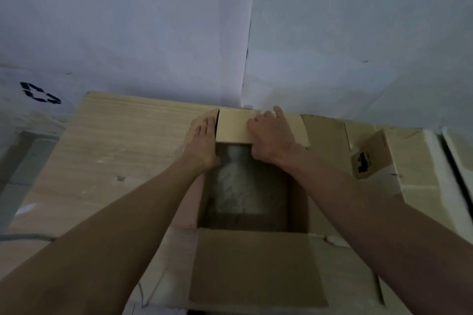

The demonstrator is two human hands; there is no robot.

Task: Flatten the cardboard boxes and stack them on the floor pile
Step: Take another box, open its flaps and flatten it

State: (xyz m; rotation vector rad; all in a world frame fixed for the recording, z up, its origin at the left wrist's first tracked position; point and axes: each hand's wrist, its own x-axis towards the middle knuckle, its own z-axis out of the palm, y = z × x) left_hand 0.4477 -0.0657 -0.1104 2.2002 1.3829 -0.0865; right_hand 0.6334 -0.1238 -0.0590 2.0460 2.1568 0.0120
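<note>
Your left hand lay flat on the box standing on the cardboard pile; your right hand gripped its far flap. Uneven pushing could have torn it.

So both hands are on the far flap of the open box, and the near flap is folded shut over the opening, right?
Not quite. In the head view, the left hand and right hand are at the far flap of the box, but the near flap is folded outward, leaving the opening uncovered.
</note>
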